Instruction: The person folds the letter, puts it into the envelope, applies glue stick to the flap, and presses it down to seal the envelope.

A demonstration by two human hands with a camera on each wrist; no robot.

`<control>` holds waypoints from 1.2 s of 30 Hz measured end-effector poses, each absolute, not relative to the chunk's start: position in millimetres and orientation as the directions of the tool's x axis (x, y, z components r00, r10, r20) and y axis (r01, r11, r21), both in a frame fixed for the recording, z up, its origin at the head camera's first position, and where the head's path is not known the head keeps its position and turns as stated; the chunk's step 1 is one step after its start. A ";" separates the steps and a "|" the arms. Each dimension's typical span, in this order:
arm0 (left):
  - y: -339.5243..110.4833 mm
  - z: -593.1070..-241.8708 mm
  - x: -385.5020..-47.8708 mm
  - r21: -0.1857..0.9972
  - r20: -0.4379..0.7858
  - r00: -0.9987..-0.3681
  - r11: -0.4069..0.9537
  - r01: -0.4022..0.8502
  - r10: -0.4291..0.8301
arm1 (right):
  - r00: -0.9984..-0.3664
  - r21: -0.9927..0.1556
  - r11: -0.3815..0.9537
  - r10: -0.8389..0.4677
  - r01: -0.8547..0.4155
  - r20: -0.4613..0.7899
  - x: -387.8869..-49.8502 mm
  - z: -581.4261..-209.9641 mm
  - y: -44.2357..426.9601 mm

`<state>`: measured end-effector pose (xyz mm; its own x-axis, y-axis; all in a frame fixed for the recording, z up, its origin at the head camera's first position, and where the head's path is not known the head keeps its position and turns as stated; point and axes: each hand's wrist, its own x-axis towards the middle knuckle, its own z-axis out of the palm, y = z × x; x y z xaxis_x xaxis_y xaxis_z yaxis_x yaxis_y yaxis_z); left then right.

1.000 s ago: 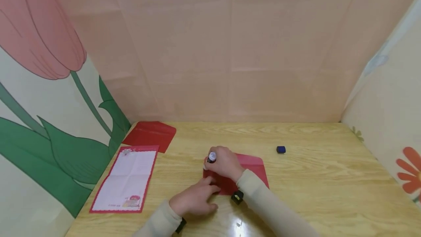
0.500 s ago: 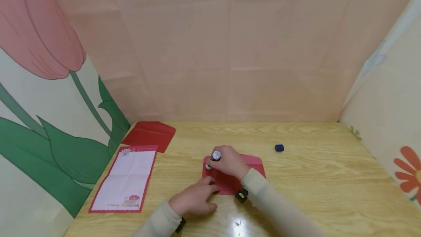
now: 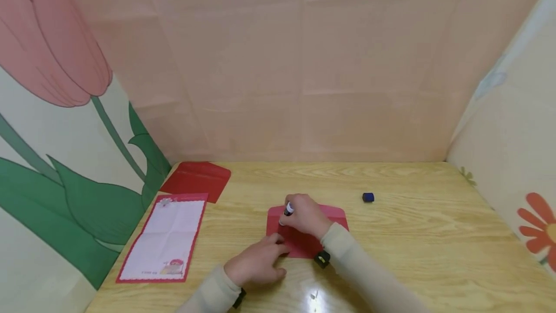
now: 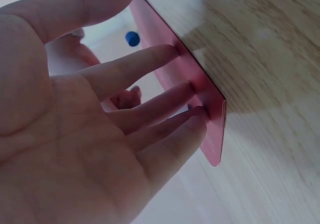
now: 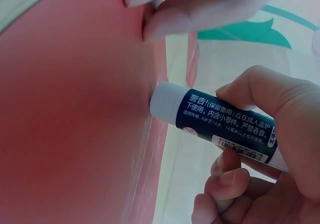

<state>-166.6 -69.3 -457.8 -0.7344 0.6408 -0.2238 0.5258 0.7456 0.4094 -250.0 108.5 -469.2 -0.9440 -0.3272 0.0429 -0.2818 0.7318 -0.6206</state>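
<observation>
Left hand (image 3: 257, 261) (palm down) touches envelope (image 3: 300, 244); right hand (image 3: 307, 217) grips glue stick (image 5: 220, 116)

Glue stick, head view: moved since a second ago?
Yes: the glue stick has shifted right, away from the left edge of the red envelope beneath it.

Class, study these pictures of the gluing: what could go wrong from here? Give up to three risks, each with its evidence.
The nearer red envelope might slide or crease: the left hand rests just its fingertips on it while the right hand works the glue stick. Those fingertips could get sticky, being near shiny streaks on the paper. The blue cap, loose on the table, might get knocked away.
</observation>
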 end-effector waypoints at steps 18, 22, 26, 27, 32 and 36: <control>-71.2 -459.9 -164.2 0.402 -0.202 -0.734 0.739 0.541 0.648 | -0.972 -0.492 0.844 -0.236 -0.214 0.017 -236.7 -457.2 162.0; -71.3 -459.7 -163.9 0.406 -0.196 -0.736 0.737 0.541 0.648 | -0.975 -0.488 0.850 -0.221 -0.200 0.015 -234.6 -455.9 177.4; -71.5 -460.0 -164.0 0.400 -0.184 -0.734 0.732 0.552 0.654 | -0.979 -0.468 0.864 -0.204 -0.185 0.011 -231.8 -454.5 193.1; -71.8 -460.4 -164.0 0.398 -0.180 -0.733 0.730 0.555 0.656 | -0.981 -0.455 0.872 -0.196 -0.179 0.010 -231.3 -453.9 196.6; -72.5 -462.8 -163.3 0.398 -0.172 -0.732 0.726 0.561 0.660 | -0.990 -0.421 0.897 -0.132 -0.138 0.044 -232.1 -447.3 205.6; -72.2 -463.3 -163.4 0.408 -0.177 -0.734 0.728 0.552 0.655 | -0.991 -0.494 0.859 -0.115 -0.135 0.069 -235.5 -442.4 194.3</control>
